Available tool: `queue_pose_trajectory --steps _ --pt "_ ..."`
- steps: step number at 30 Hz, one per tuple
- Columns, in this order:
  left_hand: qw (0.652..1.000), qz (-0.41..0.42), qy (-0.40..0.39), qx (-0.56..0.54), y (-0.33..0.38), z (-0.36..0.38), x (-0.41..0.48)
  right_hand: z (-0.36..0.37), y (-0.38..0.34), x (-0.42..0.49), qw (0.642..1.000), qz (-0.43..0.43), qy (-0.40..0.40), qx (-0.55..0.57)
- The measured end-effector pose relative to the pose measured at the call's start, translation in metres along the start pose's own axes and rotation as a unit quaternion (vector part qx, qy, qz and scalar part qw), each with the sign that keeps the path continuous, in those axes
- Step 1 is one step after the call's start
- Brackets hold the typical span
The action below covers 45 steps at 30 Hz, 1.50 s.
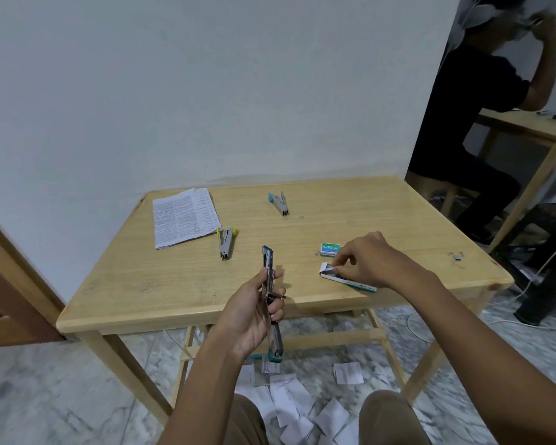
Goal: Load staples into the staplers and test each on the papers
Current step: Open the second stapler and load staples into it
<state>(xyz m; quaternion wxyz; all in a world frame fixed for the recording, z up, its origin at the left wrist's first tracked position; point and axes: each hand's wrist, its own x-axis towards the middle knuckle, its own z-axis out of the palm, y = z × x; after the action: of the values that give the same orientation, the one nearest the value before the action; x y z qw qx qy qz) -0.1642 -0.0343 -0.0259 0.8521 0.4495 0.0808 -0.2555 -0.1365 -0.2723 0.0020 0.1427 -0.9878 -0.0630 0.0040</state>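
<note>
My left hand (254, 313) grips a green stapler (268, 277) swung fully open, held lengthwise over the table's front edge. My right hand (363, 261) reaches into an open staple box (326, 272) lying near the front right, its fingertips pinching at the staples inside. A second green staple box (329, 248) lies just behind it. A yellow stapler (226, 241) lies next to a stack of printed papers (183, 216) at the back left. A blue stapler (280, 203) lies at the back middle.
The wooden table (174, 284) stands against a white wall. Loose staples (456, 255) lie near its right edge. Paper scraps (302, 399) litter the marble floor under it. Another person (482, 101) sits at a second table at the right.
</note>
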Motion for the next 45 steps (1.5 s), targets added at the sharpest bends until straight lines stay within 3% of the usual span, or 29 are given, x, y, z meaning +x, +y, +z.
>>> queue_pose_trajectory --steps 6,15,21,24,31,40,45 --pt "1.0 0.001 0.003 -0.001 0.001 0.0 0.0 -0.002 0.002 0.001 0.999 -0.013 0.02 0.024" --pt "1.0 -0.002 -0.007 -0.005 0.002 0.002 -0.002 -0.011 0.007 -0.006 0.986 0.02 -0.005 0.164" --pt "0.999 -0.007 -0.032 -0.017 0.0 0.003 -0.008 -0.027 -0.009 -0.018 0.965 -0.036 0.066 0.25" --pt "0.998 -0.013 -0.061 -0.028 -0.002 0.006 -0.014 -0.031 -0.038 -0.029 0.947 -0.1 0.054 0.299" --pt "0.987 -0.022 -0.145 -0.065 -0.004 0.008 -0.029 -0.019 -0.075 -0.034 0.95 -0.176 0.026 0.257" --pt "0.987 -0.021 -0.141 -0.067 -0.003 0.005 -0.035 -0.023 -0.083 -0.034 0.948 -0.185 0.004 0.26" --pt "0.991 -0.014 -0.127 -0.05 -0.003 0.004 -0.038 -0.015 -0.084 -0.03 0.962 -0.198 0.012 0.188"
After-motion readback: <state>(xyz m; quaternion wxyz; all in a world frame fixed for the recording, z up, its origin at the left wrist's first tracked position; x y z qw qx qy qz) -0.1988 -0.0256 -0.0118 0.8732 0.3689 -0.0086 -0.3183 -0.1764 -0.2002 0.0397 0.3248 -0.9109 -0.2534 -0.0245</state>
